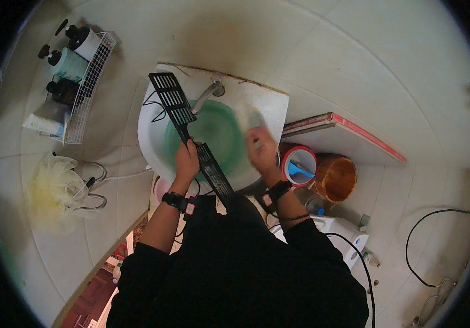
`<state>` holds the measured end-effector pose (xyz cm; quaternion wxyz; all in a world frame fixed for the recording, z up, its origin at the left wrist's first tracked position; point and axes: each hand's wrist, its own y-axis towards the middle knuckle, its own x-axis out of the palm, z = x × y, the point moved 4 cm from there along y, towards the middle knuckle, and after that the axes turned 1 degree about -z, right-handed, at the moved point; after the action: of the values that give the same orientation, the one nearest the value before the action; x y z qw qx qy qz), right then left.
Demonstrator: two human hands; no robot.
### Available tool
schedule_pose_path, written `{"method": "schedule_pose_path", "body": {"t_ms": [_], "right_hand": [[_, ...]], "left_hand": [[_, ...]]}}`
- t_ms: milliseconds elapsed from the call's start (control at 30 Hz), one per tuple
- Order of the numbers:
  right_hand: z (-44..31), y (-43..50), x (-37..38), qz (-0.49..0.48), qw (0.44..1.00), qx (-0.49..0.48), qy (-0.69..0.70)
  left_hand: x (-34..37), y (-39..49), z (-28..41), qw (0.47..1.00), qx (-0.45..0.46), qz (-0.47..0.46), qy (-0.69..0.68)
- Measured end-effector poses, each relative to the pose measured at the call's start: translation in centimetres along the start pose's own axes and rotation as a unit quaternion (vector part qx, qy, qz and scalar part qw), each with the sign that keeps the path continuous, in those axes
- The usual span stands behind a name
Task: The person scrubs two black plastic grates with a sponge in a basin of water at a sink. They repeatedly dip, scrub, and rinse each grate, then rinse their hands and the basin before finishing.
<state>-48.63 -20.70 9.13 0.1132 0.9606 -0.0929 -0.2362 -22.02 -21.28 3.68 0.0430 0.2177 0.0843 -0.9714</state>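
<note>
My left hand point(186, 162) grips a long black slotted plastic panel point(173, 100) at its narrow middle. The panel slants over a white washbasin point(149, 131), its far end over the rim and its lower end near my black clothing. Below it, inside the washbasin, sits a green plastic basin point(218, 127) that seems to hold water. On the right side, my right hand point(261, 149) is blurred by motion, with its fingers curled round a pale object point(254, 119) too smeared to name. A metal faucet point(208, 96) reaches over the green basin.
At left, a white wire shelf point(91, 88) carries several bottles, above a yellow mesh bath sponge point(52, 192). Right of the washbasin stand a red-rimmed bucket point(286, 162) with a blue item point(298, 169) inside, a wooden bucket point(337, 180) and a long board point(341, 133). A black cable point(360, 258) hangs beside me.
</note>
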Motion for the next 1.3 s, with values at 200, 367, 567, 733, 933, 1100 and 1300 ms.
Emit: {"method": "schedule_pose_path", "body": {"t_ms": [200, 367, 567, 733, 933, 1100, 1300], "right_hand": [[-0.6, -3.6, 7.4, -0.158, 0.978, 0.063, -0.123], [3.9, -2.2, 11.9, -0.216, 0.959, 0.134, -0.124], [6.1, -0.9, 13.9, -0.218, 0.942, 0.101, -0.234], [6.0, -2.0, 13.7, -0.145, 0.960, 0.124, -0.204], [8.0, -1.8, 15.7, -0.288, 0.913, 0.124, -0.260], [4.1, -1.3, 13.8, -0.402, 0.908, 0.115, 0.023], [-3.1, -4.3, 11.3, -0.289, 0.888, 0.163, 0.319]], "left_hand": [[0.3, 0.1, -0.5, 0.999, -0.017, -0.010, -0.034], [0.3, 0.0, -0.6, 0.996, -0.039, -0.019, -0.074], [0.2, 0.0, -0.4, 0.997, -0.043, -0.018, -0.066], [0.1, -0.1, 0.3, 0.998, -0.027, -0.008, -0.061], [-0.2, -0.5, 1.8, 1.000, -0.010, 0.008, 0.018], [-0.2, -0.7, 2.5, 0.997, 0.010, 0.057, 0.049], [-0.2, 1.2, 1.8, 0.998, 0.013, 0.051, 0.021]]}}
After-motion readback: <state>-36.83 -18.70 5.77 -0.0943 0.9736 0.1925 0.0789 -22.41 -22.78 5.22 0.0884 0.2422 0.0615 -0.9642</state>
